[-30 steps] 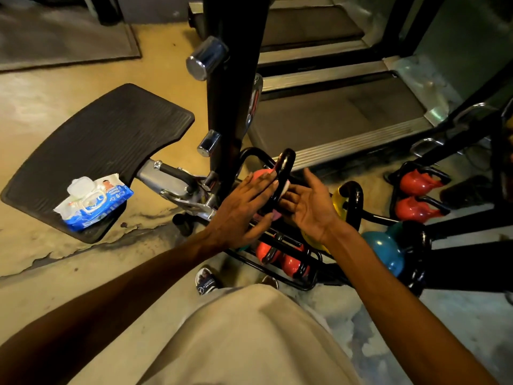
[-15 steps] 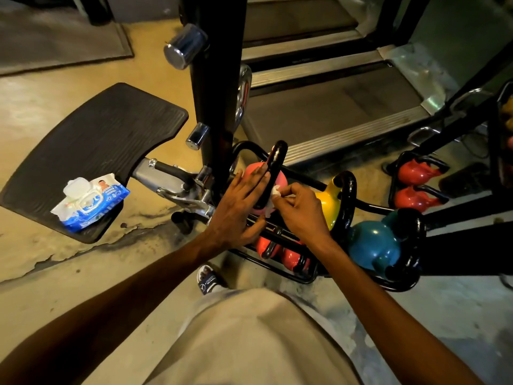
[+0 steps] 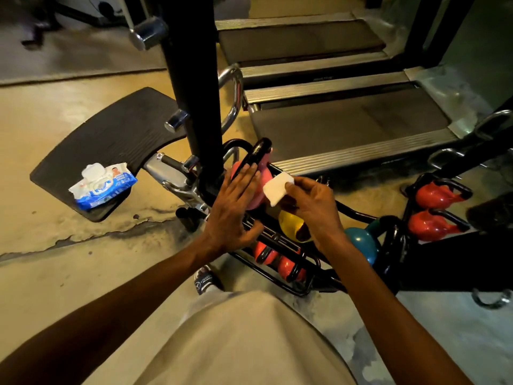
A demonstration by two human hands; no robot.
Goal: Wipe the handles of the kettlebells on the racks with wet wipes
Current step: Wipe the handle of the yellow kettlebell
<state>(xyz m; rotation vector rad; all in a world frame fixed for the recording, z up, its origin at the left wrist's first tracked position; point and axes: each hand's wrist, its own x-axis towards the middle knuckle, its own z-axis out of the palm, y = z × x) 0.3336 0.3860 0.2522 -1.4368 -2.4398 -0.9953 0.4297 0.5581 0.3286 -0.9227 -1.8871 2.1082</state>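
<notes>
A pink kettlebell [image 3: 259, 187] with a black handle [image 3: 256, 154] sits at the near end of a black wire rack [image 3: 280, 276]. My left hand [image 3: 233, 212] lies flat against its left side, fingers extended up to the handle. My right hand [image 3: 311, 204] pinches a folded white wet wipe [image 3: 277, 187] just right of the pink bell, slightly apart from the handle. A yellow kettlebell [image 3: 290, 227] lies under my right hand, and a teal one [image 3: 361, 243] further right. Small red kettlebells [image 3: 277, 262] sit on the lower tier.
A blue-and-white pack of wipes [image 3: 102, 186] lies on a black footplate [image 3: 105, 145] at the left. A black machine post [image 3: 194, 79] rises right behind the rack. Two red kettlebells [image 3: 433, 209] sit in another rack at right. Treadmill decks [image 3: 347, 126] lie beyond.
My right hand has pulled back from the pink kettlebell's handle, and the folded wipe now shows clearly in its fingers. My left hand has stayed against the bell.
</notes>
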